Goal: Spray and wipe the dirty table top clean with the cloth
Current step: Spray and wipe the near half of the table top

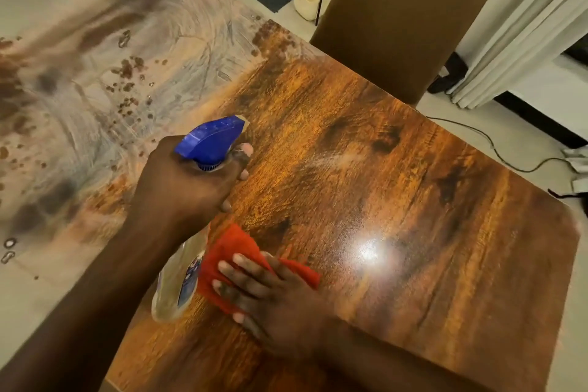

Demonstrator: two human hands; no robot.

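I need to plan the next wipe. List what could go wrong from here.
1. The spray bottle in the left hand points at glossy wood, away from the smeared patch, so that dirt may be missed.
2. It also faces the chair, so mist could drift onto it.
3. The cloth under the right hand is small and bunched, so it may only spread smears.

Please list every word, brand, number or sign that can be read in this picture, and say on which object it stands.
Label on the spray bottle: blue print, too blurred to read.
On the red cloth, the table top and the chair: no writing visible.
So there is no readable text in this picture.
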